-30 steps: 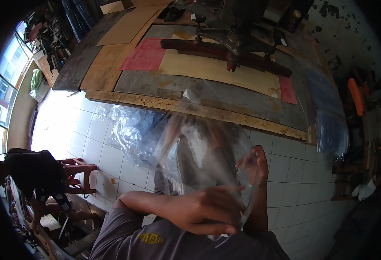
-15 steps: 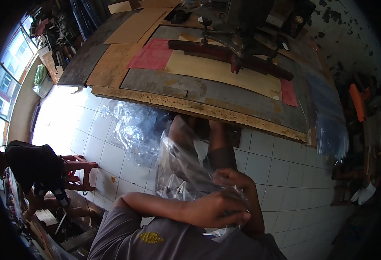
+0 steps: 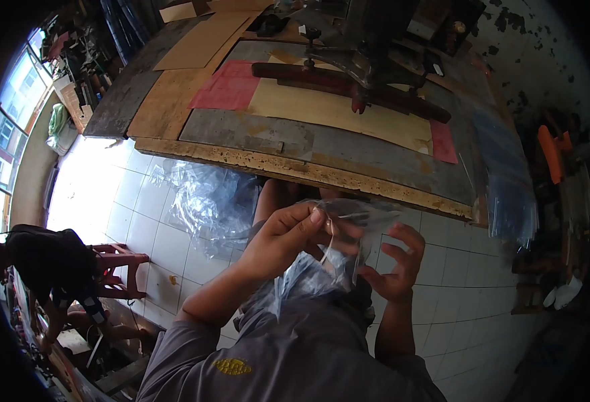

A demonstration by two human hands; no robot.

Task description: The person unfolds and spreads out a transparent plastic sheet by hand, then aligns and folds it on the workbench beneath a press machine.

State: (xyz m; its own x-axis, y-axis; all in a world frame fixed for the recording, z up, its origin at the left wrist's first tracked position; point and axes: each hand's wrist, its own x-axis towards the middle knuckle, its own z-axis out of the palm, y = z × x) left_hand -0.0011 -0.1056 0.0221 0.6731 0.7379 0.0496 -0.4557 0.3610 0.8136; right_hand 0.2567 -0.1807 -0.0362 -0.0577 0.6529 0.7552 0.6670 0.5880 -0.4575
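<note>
Clear, thin plastic sheeting (image 3: 315, 271) hangs crumpled above my lap; whether it is a bag or a loose sheet I cannot tell. My left hand (image 3: 288, 234) is closed on its upper edge, thumb pressed against the fingers. To the right, my right hand (image 3: 399, 264) has its fingers spread and curved beside the film's right edge. Whether those fingertips touch the plastic is unclear. Both hands are in front of my chest, just below the worktable's front edge (image 3: 295, 171).
On the worktable stands a machine with a dark red bar (image 3: 348, 90) over yellow and pink sheets. Clear plastic sheets (image 3: 509, 194) hang off its right end. A heap of clear plastic (image 3: 211, 204) lies on the tiles. At left, a person (image 3: 47, 268) bends near a red stool (image 3: 121, 268).
Both my hands have come up from my waist toward the table, lifting the plastic off my legs. They have moved apart, and the right fingers have spread.
</note>
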